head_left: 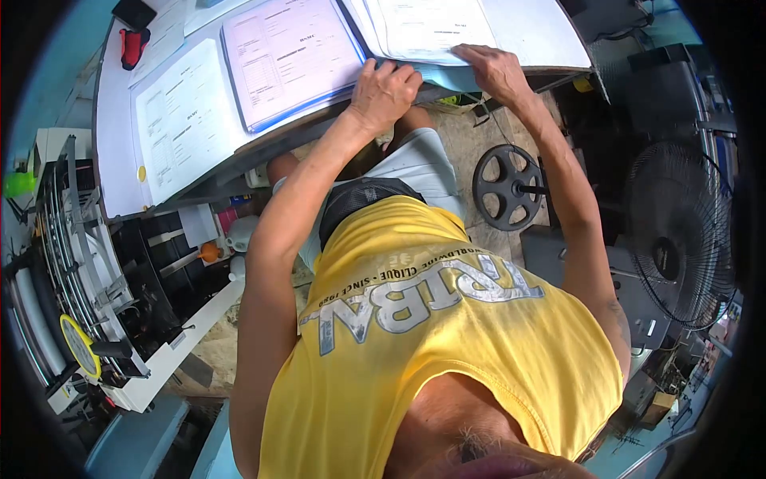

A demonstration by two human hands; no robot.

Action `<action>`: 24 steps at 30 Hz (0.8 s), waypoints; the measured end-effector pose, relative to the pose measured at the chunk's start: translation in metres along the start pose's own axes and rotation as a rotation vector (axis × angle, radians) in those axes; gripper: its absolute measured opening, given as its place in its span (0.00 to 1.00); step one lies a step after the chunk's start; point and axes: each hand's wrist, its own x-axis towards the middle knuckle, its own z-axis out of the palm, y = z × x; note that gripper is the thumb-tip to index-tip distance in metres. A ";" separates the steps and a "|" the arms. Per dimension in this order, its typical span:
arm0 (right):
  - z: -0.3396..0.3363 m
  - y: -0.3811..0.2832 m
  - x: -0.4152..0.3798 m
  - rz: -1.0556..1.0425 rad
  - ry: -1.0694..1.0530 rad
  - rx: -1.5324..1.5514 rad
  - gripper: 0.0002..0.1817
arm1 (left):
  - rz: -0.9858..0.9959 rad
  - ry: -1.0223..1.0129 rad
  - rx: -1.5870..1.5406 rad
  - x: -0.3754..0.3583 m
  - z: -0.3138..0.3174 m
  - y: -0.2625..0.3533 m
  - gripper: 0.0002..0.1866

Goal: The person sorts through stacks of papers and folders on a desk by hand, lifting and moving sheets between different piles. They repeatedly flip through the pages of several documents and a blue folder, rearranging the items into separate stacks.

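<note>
A red-handled tool (132,46) is seen at the bench's (550,40) far left corner, loose printed sheets (179,120) are spread along its left edge, and a standing fan (678,231) and a black spoked wheel (507,188) are found on the floor at the right. An open blue binder (291,60) of printed forms lies mid-bench. At the near edge, the left hand (384,92) is pressed knuckles-down, loosely curled, on the binder's corner, apparently grasping nothing. The right hand (495,70) is laid flat on a white paper stack (431,28), fingers on its lower edge.
</note>
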 end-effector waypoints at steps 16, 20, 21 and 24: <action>-0.012 -0.018 -0.009 0.050 -0.075 0.026 0.26 | -0.228 0.050 0.134 -0.084 -0.128 -0.046 0.20; -0.005 -0.012 -0.011 0.128 -0.132 0.051 0.25 | -0.420 -0.099 0.303 -0.168 -0.194 -0.087 0.26; -0.008 -0.014 -0.009 0.122 -0.106 0.098 0.24 | -0.452 -0.155 0.337 -0.182 -0.211 -0.095 0.28; -0.012 -0.011 -0.007 0.124 -0.070 0.168 0.20 | -0.514 -0.337 0.454 -0.227 -0.247 -0.111 0.32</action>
